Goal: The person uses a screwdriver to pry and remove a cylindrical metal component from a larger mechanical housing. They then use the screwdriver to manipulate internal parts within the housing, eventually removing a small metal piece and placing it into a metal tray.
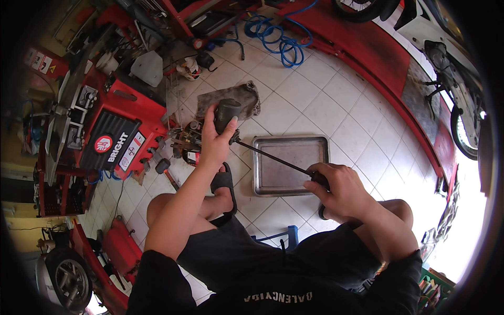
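Note:
My left hand point(214, 139) is wrapped round a dark carburetor-like part point(228, 113) with a rounded, dull black upper end. It is held up in front of me, above the floor. My right hand point(338, 189) grips the dark handle of a long screwdriver point(273, 157). The thin shaft slants up and left, and its far end meets the small metal fittings at the part's lower side. My left fingers hide some of the part, so I cannot tell exactly where the tip sits. Below the shaft, a shallow metal tray point(291, 165) lies on the tiles.
A grey rag point(249, 98) lies beyond my left hand. Tools and a mallet point(164, 167) are by my left foot. A red machine point(115, 131) stands at left, a coiled blue hose point(286, 46) ahead, and a red lift platform point(362, 44) with a motorcycle point(441, 63) at right.

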Motion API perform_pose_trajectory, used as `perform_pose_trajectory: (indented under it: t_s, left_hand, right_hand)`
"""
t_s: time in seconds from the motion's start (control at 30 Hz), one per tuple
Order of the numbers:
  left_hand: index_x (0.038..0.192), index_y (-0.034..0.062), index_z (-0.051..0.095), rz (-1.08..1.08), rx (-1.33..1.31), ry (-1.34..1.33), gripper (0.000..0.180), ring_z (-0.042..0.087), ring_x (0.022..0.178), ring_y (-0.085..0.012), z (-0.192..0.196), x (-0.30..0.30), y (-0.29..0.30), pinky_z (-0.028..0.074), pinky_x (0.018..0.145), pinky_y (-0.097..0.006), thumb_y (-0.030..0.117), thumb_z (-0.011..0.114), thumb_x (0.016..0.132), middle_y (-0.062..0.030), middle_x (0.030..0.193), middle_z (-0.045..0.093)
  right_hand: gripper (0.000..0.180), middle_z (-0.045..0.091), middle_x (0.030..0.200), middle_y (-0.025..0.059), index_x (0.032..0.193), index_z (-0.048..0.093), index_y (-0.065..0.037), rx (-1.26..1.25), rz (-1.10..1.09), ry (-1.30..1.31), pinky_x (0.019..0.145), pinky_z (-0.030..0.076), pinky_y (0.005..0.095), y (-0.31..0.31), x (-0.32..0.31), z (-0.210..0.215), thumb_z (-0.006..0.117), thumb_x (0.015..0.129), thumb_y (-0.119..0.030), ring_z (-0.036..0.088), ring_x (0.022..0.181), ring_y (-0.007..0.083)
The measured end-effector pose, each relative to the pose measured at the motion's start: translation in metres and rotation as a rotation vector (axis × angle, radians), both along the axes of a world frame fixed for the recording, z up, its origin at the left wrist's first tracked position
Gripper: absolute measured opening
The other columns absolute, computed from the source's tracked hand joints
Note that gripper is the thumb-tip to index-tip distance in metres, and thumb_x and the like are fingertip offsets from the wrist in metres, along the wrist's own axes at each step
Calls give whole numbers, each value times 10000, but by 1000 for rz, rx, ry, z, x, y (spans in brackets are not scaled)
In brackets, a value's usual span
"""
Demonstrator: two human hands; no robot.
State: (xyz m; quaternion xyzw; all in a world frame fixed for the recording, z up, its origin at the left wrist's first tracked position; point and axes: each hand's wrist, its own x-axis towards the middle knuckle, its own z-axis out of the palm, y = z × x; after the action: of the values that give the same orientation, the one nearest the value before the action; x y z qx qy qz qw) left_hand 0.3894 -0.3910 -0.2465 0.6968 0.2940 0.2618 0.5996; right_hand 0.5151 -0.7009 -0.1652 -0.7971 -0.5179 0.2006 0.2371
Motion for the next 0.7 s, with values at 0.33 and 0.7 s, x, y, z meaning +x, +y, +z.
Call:
perform_pose_trajectory:
  t_s: [0.33,0.7]
  left_hand:
    - [1460,53,495,-226,-18,133,591,593,1149,-174,12,6,7,453,1020,-298,149,758,939,-97,1292,630]
    - [1496,66,468,-487,-67,169,636,532,1267,-174,16,5,-19,406,1089,-304,159,765,941,-104,1379,586]
  right_hand:
    - [271,735,980,206,1108,644,104,-264,-186,1630,824,606,365,9,-25,-54,638,1010,-148,746,904,254]
    - [341,723,1110,127,1306,608,75,-259,-222,1722,820,571,333,15,-54,-75,551,1078,-172,711,1023,191]
